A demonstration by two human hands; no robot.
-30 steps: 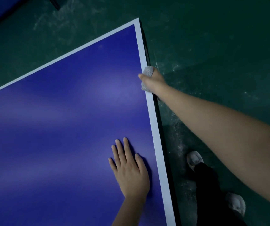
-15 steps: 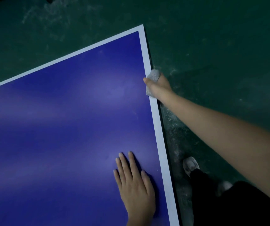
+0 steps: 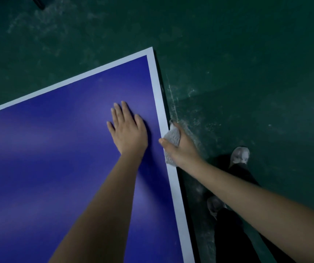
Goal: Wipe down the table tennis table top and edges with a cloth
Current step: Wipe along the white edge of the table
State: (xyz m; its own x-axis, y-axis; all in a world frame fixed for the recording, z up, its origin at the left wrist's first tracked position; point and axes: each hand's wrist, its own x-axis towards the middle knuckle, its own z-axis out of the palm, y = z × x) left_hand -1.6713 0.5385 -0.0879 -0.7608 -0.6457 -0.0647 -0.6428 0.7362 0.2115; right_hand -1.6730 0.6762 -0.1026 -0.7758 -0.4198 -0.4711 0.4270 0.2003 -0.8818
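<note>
Right hand (image 3: 182,147) is gripping cloth (image 3: 171,138) around tabletop (image 3: 57,149) edge, wrapping it to wipe the side; left hand (image 3: 128,133) is lying flat, open, bracing.

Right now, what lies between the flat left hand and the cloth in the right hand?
In the head view, only bare table: a strip of blue top and the white border line separate the left hand from the cloth.

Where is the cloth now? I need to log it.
In the right hand, the cloth presses the table's right edge, beside the flat left hand.
</note>
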